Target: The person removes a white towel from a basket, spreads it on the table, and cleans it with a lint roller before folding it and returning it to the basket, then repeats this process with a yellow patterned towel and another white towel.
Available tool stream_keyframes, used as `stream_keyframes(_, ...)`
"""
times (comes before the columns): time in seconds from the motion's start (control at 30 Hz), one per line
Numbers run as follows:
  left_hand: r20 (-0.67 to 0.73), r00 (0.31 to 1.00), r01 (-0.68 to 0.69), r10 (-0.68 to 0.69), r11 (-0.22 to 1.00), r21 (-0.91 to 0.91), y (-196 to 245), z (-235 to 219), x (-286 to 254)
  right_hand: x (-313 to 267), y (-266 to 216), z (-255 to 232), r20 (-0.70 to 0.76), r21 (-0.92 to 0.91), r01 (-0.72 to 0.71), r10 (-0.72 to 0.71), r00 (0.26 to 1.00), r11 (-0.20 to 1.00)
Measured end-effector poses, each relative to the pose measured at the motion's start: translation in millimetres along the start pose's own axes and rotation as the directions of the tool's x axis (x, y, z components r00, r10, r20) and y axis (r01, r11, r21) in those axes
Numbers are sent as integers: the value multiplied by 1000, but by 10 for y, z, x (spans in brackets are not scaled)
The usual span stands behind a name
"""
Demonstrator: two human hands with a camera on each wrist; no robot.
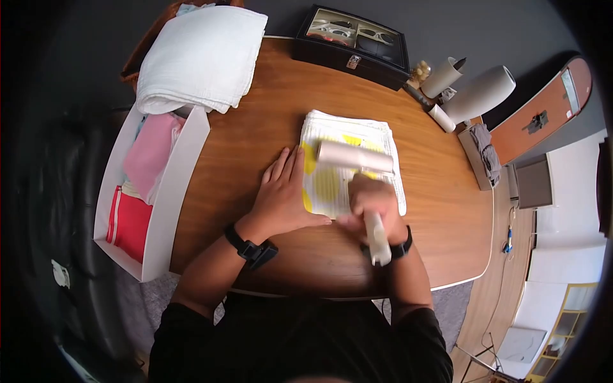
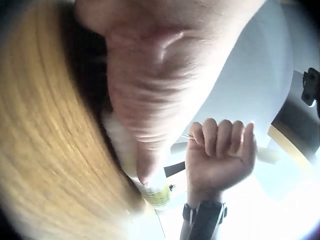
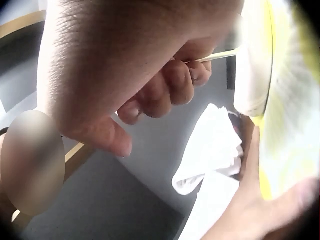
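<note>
A folded white cloth with yellow patches [image 1: 327, 185] lies on the wooden table. The left hand [image 1: 281, 195] rests at its left edge, fingers straight and thumb stretched along the near edge. Curled round the handle of a lint roller [image 1: 355, 157] is the right hand [image 1: 373, 199]; the roller's white cylinder lies across the cloth, blurred. In the right wrist view the roller [image 3: 254, 60] touches the cloth [image 3: 295, 100], and the right hand's fingers [image 3: 172, 85] wrap the handle. The left wrist view shows the right hand [image 2: 220, 150] beyond the left thumb.
On the left, a white box [image 1: 167, 191] holds pink and red cloth, with a folded white cloth [image 1: 201, 57] at its far end. A black glasses case [image 1: 354, 62], a second roller [image 1: 440, 118], a white vase-like object [image 1: 482, 92] and a small box [image 1: 480, 156] stand along the back and right.
</note>
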State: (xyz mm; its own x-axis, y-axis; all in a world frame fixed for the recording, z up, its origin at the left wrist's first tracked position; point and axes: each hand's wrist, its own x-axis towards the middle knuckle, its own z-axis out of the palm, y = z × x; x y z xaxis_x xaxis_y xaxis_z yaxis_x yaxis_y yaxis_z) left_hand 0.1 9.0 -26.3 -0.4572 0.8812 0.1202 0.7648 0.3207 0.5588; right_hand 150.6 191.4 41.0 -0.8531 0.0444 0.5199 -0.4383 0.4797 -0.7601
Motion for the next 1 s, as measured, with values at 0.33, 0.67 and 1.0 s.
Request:
stream_keyframes(0.33,-5,1000,19,-19,1000,-5,50,-33,-9,-179,-261,6,-6,90,-19,19,1000,996)
stream_keyframes(0.67,6,1000,10,-11,999,35,20,11,-8,-362,-478,109,44,78,24,-27,999,997)
stream_keyframes(1.0,21,1000,-5,3,998,67,48,-18,-25,-144,-297,-87,-29,52,-63,64,998,997)
